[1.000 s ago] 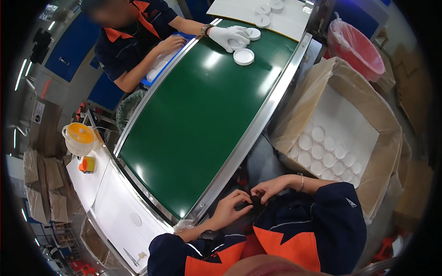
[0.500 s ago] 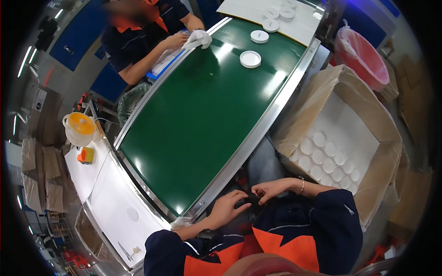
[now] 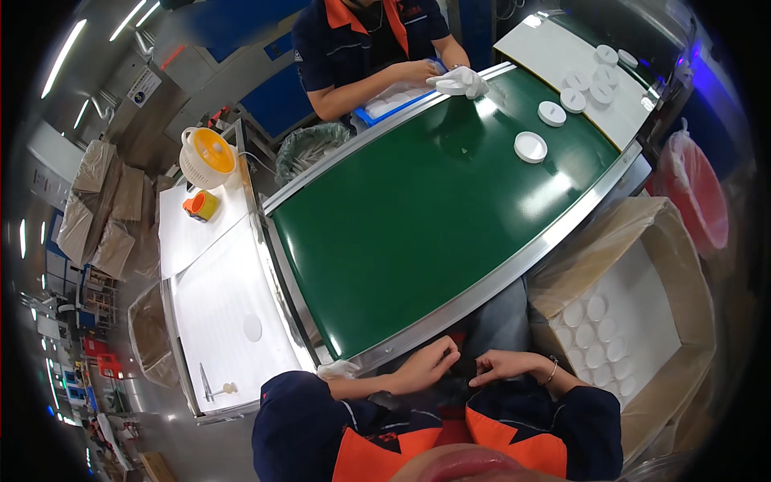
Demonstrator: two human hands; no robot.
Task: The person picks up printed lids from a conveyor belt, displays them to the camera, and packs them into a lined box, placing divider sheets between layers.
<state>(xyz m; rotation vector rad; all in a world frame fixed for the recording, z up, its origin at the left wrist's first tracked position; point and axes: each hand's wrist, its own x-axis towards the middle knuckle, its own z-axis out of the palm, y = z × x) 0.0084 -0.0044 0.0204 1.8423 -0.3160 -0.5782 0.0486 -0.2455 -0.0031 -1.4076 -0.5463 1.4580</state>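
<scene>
"Green conveyor belt [image 3: 409,233]: where does it lie?"

"Right in front of you, running from near your left forearm up and away to the right. Its metal side rail [image 3: 474,307] passes just beyond your hands."

"And the fingers?"

"Your left hand [image 3: 430,365] is just short of the rail, its fingers curled inward. Your right hand [image 3: 503,367] is near it but apart, fingers bent loosely and pointing toward the left one. No object shows in either, though you cannot tell from this angle whether something small is tucked inside."

"What sits on the belt?"

"Two round white pieces at the far right end, well apart from you: a shallow dish [image 3: 530,147] with its raised rim upward, and a flat-topped disc [image 3: 552,113] near it. More discs are on the white board [image 3: 554,60] beyond."

"What else is around you?"

"Close to your right arm, a plastic-lined cardboard box [image 3: 590,241] holds rows of round pieces [image 3: 594,332]. Across the belt, a co-worker's white-gloved hand [image 3: 459,82] is at the far rail, above a blue tray [image 3: 371,118]. Off to your left, the white worktable [image 3: 217,289] carries a yellow-lidded basket [image 3: 209,153]."
</scene>
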